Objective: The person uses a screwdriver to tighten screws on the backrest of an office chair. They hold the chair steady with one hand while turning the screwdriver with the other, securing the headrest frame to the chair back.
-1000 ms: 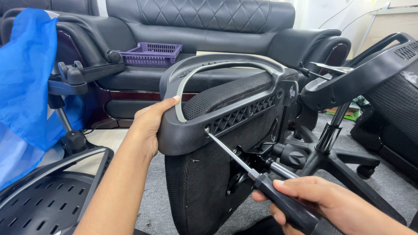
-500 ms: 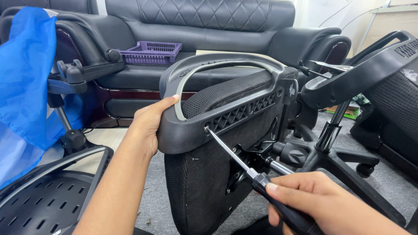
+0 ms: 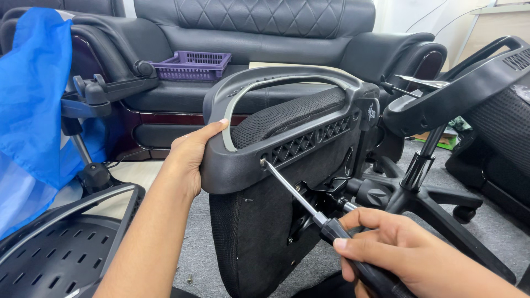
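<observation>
Screwdriver [image 3: 309, 207] tip seated in chair back [image 3: 287, 165] frame, screw head hidden. Left hand [image 3: 190, 157] clasping rim; right hand [image 3: 397, 254] wrapped round handle.

The floor [image 3: 199, 248] is covered in grey carpet, with a paler strip near the sofa. A black star-shaped chair base [image 3: 436, 204] with castors is stood on it, and a black leather sofa [image 3: 248, 44] is set behind.
</observation>
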